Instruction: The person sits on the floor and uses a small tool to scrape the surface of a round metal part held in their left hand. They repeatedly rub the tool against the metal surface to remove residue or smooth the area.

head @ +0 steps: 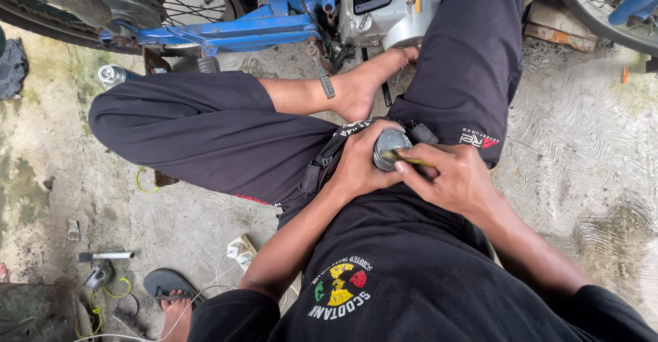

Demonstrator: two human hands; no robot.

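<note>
A person dressed in black is seen from above, seated cross-legged on a rough concrete floor (582, 150) beside a blue motorcycle (260, 20). A round silver metal part (389, 147) is held in the lap, just above the crossed legs. The left hand (360, 164) is wrapped around the part from the side, fingers curled closed on it. The right hand (452, 177) is pinched shut on a thin yellow-handled tool (404, 157), whose tip is pressed against the part's face. A bare foot (370, 81) is rested near the engine. A sandal (168, 284), a white power plug (241, 249) and a metal tool (103, 255) are lying on the floor at the lower left
</note>
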